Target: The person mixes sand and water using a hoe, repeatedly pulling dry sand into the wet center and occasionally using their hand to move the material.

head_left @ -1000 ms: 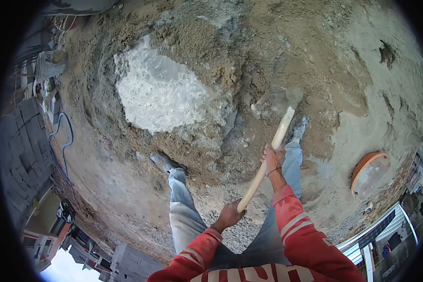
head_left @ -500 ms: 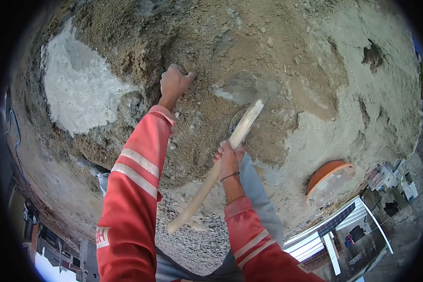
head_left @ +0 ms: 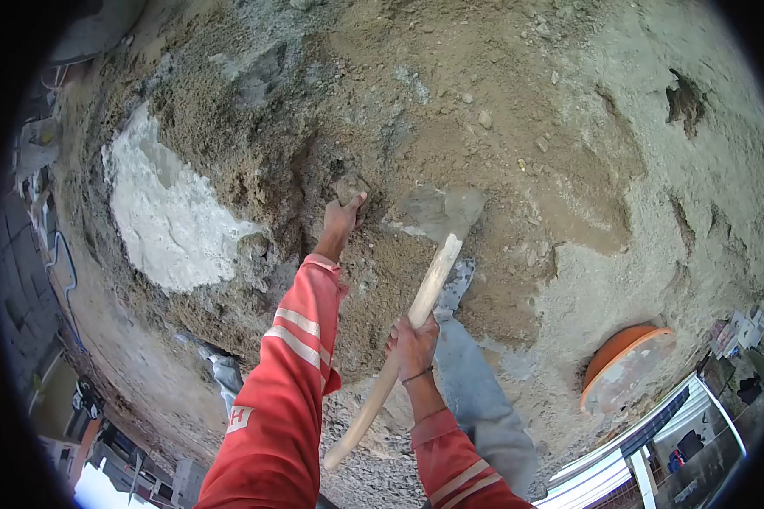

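Hoe (head_left: 440, 210): on the brown soil right of the left hand, blade by the right shoe (head_left: 458, 276)
Wooden handle (head_left: 399, 348): long axis slanting from the lower left, near the body, up and rightward to the blade
Blade: extends leftward from the handle's upper end, its pale edge facing the left hand's side
Right hand (head_left: 414, 343): fingers clenched round the handle, partway along
Left hand (head_left: 340, 217): reaching forward, fingers grasping a grey-brown lump (head_left: 351, 188)
White wet patch (head_left: 174, 212): left of the left hand
Orange-rimmed basin (head_left: 626, 360): right, apart from the hoe
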Available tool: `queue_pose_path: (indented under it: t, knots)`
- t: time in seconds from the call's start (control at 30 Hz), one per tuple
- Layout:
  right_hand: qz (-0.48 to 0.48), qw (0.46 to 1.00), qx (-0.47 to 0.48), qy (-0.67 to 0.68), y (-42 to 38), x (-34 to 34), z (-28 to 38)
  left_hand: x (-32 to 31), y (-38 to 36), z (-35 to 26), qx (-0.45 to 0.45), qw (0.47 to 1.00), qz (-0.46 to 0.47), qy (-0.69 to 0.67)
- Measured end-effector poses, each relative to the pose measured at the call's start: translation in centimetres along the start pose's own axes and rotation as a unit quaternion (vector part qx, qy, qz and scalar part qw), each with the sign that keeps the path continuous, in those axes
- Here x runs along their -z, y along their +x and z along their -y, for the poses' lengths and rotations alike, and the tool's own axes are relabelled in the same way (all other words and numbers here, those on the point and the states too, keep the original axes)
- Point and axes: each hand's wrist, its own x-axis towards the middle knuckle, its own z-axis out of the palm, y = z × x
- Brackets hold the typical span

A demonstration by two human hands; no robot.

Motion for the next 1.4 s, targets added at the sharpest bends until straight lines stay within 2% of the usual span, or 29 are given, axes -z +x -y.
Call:
queue_pose_path:
  t: [0.07,0.13,0.17,0.2,0.23,0.27,0.3,0.33,0.37,0.4,0.43,0.47,0.53,0.57,0.63,0.7,0.73,0.8,0.83,0.87,0.9,0.97,1.03,1.07,1.1,1.17,1.2,1.27,1.4]
  knots:
    - [-0.014,0.999,0.031,-0.022,1.1,0.6,-2.3,1.0,-3.5,-0.7,0.113,0.974,0.106,-0.167]
    - [-0.023,0.997,0.013,-0.079,0.9,1.0,-3.8,1.5,-7.9,-4.5,0.087,0.957,0.145,-0.234]
    - [-0.006,0.998,0.009,-0.055,0.4,1.4,-4.4,1.9,-8.9,-9.2,0.050,0.949,0.170,-0.262]
    - [-0.038,0.993,0.020,-0.106,2.4,3.0,-7.8,2.7,-10.6,-13.7,0.019,0.937,0.197,-0.288]
    - [-0.046,0.985,0.041,-0.162,3.6,4.5,-9.9,3.9,-11.8,-20.8,-0.011,0.935,0.204,-0.288]
    - [-0.058,0.973,0.059,-0.217,4.0,5.8,-11.3,5.2,-13.5,-28.8,-0.101,0.942,0.202,-0.248]
    - [-0.081,0.919,0.197,-0.333,3.9,7.0,-11.8,7.1,-15.9,-37.0,-0.169,0.936,0.228,-0.208]
    - [-0.108,0.833,0.329,-0.432,3.8,6.9,-11.8,9.0,-19.0,-44.0,-0.239,0.939,0.198,-0.150]
    - [-0.102,0.834,0.338,-0.424,2.9,5.7,-10.7,10.4,-20.4,-49.5,-0.303,0.939,0.146,-0.077]
    - [-0.110,0.841,0.277,-0.451,1.8,4.8,-9.3,11.6,-21.8,-53.4,-0.368,0.923,0.114,-0.006]
    - [-0.119,0.844,0.213,-0.478,1.0,3.9,-8.1,12.6,-22.8,-55.7,-0.426,0.899,0.081,0.064]
    - [-0.119,0.844,0.221,-0.473,0.9,2.9,-7.7,13.6,-23.8,-56.2,-0.434,0.895,0.080,0.064]
    - [-0.154,0.796,0.200,-0.551,0.9,1.8,-7.0,15.4,-25.4,-54.5,-0.518,0.844,0.065,0.122]
    - [-0.157,0.796,0.206,-0.548,1.0,1.3,-6.4,16.3,-26.1,-52.0,-0.491,0.861,0.084,0.106]
    - [-0.171,0.800,0.209,-0.536,0.2,0.3,-5.3,17.7,-25.5,-43.1,-0.417,0.897,0.125,0.078]
    - [-0.156,0.833,0.230,-0.478,0.1,-0.4,-4.6,18.5,-24.9,-31.9,-0.308,0.929,0.181,0.093]
    - [-0.152,0.863,0.211,-0.433,1.8,-0.1,-5.3,18.5,-25.2,-25.6,-0.212,0.943,0.215,0.138]
    - [-0.133,0.885,0.192,-0.401,-2.1,-2.8,-0.8,17.6,-28.9,-14.9,-0.100,0.933,0.300,0.171]
    - [-0.116,0.902,0.242,-0.337,-1.1,-3.3,-0.3,16.8,-30.6,-10.4,-0.048,0.915,0.337,0.217]
    - [-0.108,0.909,0.217,-0.340,-4.5,-5.7,3.4,15.8,-32.6,-7.1,-0.023,0.913,0.351,0.208]
    - [-0.077,0.923,0.235,-0.294,-3.8,-6.6,4.7,14.8,-34.0,-4.7,-0.049,0.895,0.395,0.199]
    - [-0.080,0.930,0.238,-0.269,-4.7,-10.1,8.8,13.1,-35.0,-2.4,-0.070,0.874,0.445,0.182]
    - [-0.070,0.919,0.270,-0.278,-2.8,-12.7,12.0,11.6,-33.4,-3.1,0.020,0.925,0.368,0.091]
    - [-0.091,0.905,0.279,-0.309,-1.6,-14.3,13.4,10.7,-31.4,-1.9,-0.124,0.942,0.287,0.124]
    - [-0.047,0.904,0.319,-0.280,2.3,-14.9,13.9,10.0,-29.2,-0.7,-0.263,0.931,0.198,0.156]
    - [-0.018,0.905,0.329,-0.269,4.9,-17.8,15.7,11.4,-29.0,-5.7,-0.250,0.939,0.145,0.185]
    - [-0.018,0.906,0.325,-0.271,6.1,-18.9,15.6,11.8,-28.8,-5.9,-0.246,0.940,0.147,0.185]
    - [0.030,0.928,0.246,-0.279,7.1,-20.7,15.2,12.2,-28.5,-6.1,-0.221,0.950,0.112,0.192]
    - [0.050,0.920,0.197,-0.334,4.3,-21.6,12.5,12.8,-31.7,-5.2,-0.191,0.962,0.081,0.178]
